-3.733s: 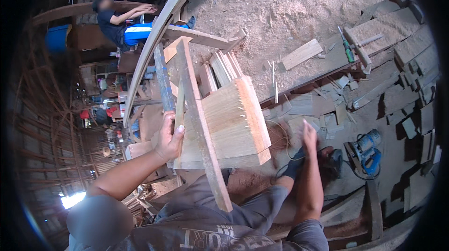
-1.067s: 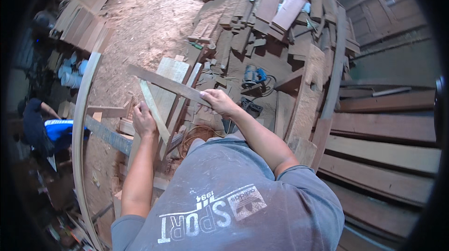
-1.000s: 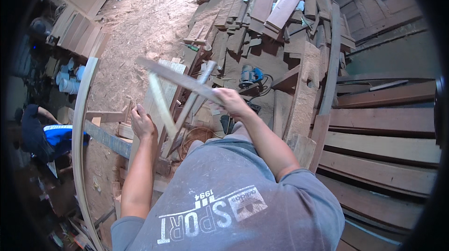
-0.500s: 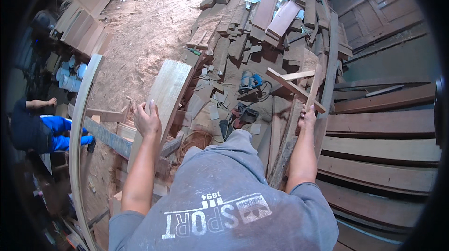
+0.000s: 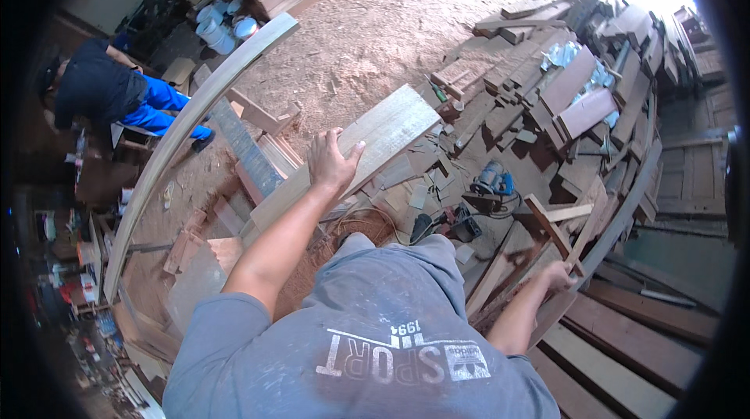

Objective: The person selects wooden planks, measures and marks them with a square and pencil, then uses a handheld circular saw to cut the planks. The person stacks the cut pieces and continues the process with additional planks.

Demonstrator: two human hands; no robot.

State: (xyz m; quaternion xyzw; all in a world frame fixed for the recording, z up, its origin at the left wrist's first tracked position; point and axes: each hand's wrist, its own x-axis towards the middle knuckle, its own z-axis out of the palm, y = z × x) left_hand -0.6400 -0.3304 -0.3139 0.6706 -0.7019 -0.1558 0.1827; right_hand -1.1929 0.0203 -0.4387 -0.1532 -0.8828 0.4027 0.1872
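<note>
The left hand (image 5: 332,163) lies flat on a wide pale plank (image 5: 351,153), fingers spread over its top face, thumb at the edge. Right of the plank, the right hand (image 5: 558,277) is closed around a thin wooden frame (image 5: 551,228), fingers wrapped under it.

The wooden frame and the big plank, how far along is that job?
Looks done: the wooden frame sits out at the scrap-wood pile, apart from the plank. In hand: the right hand grips the frame's lower end, and the left hand lies flat on the wide plank. Left: the plank is not lifted, and the frame is not let go.
</note>
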